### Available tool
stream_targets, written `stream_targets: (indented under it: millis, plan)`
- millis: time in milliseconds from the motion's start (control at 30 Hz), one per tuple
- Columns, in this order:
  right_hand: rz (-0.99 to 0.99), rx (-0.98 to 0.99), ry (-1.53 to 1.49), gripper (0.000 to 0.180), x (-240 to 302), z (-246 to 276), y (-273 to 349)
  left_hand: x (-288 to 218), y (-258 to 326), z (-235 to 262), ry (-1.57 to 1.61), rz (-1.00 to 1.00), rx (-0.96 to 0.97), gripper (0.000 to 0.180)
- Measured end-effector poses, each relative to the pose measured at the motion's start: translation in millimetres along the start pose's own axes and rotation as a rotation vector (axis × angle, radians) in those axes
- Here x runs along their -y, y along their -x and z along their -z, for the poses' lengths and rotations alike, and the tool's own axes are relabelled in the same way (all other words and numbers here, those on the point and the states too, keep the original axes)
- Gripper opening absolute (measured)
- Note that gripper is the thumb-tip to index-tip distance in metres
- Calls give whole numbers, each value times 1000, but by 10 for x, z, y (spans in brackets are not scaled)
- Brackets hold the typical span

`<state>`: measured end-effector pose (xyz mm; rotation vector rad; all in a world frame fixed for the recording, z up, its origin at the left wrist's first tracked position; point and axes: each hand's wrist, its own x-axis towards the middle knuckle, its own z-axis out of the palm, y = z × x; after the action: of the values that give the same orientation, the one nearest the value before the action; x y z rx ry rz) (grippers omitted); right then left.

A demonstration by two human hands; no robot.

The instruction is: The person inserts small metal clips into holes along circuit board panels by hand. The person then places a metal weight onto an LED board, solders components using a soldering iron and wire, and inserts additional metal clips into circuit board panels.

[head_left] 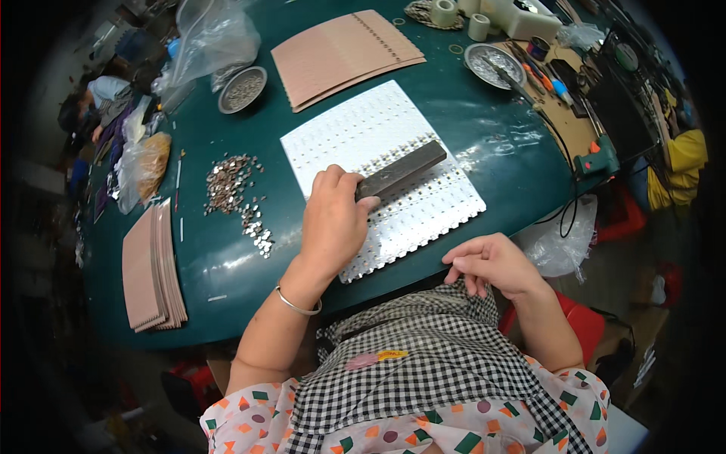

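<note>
A white sheet (333, 132) with a scalloped near edge and rows of small raised parts lies in front of me on the green table. My left hand (333, 216) is closed round one end of a dark grey bar (404, 168), which slants across the sheet, its far end up and to the right. Whether the bar touches the small parts I cannot tell. By the table's front edge, my right hand (495, 265) is off the sheet, its fingers apart and loosely bent, with nothing seen in them. Left of the sheet sits a loose pile of small coppery and silvery pieces (227, 185).
Stacks of pinkish-brown sheets lie at the back (325, 57) and at the left (144, 272). Two metal bowls (243, 89) (495, 64) hold small bits. A soldering iron (510, 82) rests on the right bowl, its cable crossing the right side. Plastic bags (212, 38) stand back left.
</note>
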<state>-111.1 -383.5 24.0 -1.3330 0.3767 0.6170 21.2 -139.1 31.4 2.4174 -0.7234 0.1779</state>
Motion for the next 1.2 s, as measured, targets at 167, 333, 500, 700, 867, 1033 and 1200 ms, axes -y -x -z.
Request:
stream_targets:
  millis: [167, 333, 500, 700, 867, 1033, 1200]
  plan:
    - [349, -290, -122, 20, 147, 453, 14, -19, -137, -196, -24, -43, 11, 27]
    - [462, -424, -401, 31, 267, 771, -236, -34, -182, -285, -80, 18, 75, 28]
    - [545, -495, -558, 53, 388, 912, -414, -29, -149, -310, -56, 55, 126, 30]
    - [654, -545, -730, 69, 530, 1047, -720, 24, -124, -307, -100, 11, 86, 32]
    - [678, -502, -807, 48, 685, 1229, -986, -53, -137, -224, -168, 5, 116, 36]
    - [814, -527, -590, 43, 754, 1401, -1219, -370, 233, -33, 63, -130, 38, 35]
    - [1046, -841, -433, 28, 891, 1442, -1313, -566, 752, -247, 540, -226, 763, 32]
